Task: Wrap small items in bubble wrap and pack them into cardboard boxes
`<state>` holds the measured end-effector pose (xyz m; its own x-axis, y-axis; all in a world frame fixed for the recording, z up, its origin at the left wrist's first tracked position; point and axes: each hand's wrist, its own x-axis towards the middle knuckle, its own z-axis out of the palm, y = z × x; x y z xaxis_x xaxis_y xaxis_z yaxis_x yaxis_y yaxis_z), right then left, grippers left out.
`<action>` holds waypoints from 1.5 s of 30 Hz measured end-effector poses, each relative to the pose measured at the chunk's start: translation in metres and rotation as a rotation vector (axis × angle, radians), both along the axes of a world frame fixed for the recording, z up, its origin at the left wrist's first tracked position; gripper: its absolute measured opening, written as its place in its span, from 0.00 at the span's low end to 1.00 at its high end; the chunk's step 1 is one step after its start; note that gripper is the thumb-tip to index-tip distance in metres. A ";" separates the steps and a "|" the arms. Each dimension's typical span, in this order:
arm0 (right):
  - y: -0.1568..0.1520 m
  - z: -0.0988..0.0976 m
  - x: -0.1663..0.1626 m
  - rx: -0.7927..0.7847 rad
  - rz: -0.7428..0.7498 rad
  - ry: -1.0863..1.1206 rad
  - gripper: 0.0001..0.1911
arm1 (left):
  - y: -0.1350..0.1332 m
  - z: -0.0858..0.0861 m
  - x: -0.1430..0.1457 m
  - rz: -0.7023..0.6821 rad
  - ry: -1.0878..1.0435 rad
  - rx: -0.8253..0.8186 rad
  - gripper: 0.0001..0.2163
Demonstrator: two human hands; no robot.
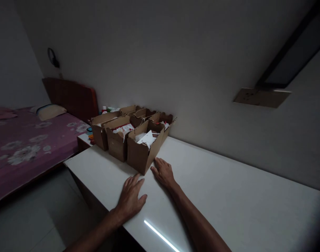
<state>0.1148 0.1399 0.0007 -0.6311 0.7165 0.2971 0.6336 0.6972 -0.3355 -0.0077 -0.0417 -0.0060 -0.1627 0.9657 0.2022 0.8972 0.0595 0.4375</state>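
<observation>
Cardboard boxes (118, 147) stood grouped just left of frame centre, on the white table (217, 185); white paper (148, 139) showed in the nearest. Left hand (130, 196), lower centre: fingers loose, grasping nothing, just beside the boxes. Right hand (163, 172), centre: relaxed, nothing held, near the nearest box's side.

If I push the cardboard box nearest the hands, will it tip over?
Probably not; the box sits flat on the shiny white table, so it may slide. Its thin sides might bend, and the white piece inside could shift.
</observation>
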 end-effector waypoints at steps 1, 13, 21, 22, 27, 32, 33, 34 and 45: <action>-0.006 0.001 0.001 0.001 0.008 0.010 0.24 | -0.002 0.002 0.002 -0.052 0.003 0.013 0.23; -0.035 0.079 0.052 0.052 -0.080 0.366 0.21 | 0.097 0.004 0.009 -0.500 -0.245 0.129 0.14; 0.001 0.208 -0.058 0.333 0.244 -0.189 0.12 | 0.107 0.001 0.009 -0.478 -0.298 0.096 0.14; 0.007 0.212 -0.074 0.329 0.235 -0.324 0.14 | 0.106 0.002 0.009 -0.480 -0.300 0.091 0.14; 0.027 0.204 -0.122 0.335 0.197 -0.605 0.17 | 0.106 0.005 0.010 -0.473 -0.303 0.073 0.12; 0.027 0.197 -0.132 0.367 0.215 -0.582 0.11 | 0.105 0.005 0.010 -0.465 -0.284 0.056 0.11; 0.025 0.200 -0.130 0.376 0.213 -0.558 0.11 | 0.105 0.005 0.010 -0.465 -0.281 0.056 0.11; 0.024 0.205 -0.125 0.385 0.203 -0.531 0.11 | 0.104 0.004 0.010 -0.466 -0.278 0.058 0.11; 0.037 0.228 0.111 0.345 -0.443 0.035 0.12 | 0.102 0.000 0.012 -0.485 -0.277 0.125 0.08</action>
<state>0.2261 0.1771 0.2283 -0.2772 0.7687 0.5764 0.8836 0.4396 -0.1614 0.0041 0.0604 -0.0058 0.2302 0.9144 0.3329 0.6600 -0.3981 0.6372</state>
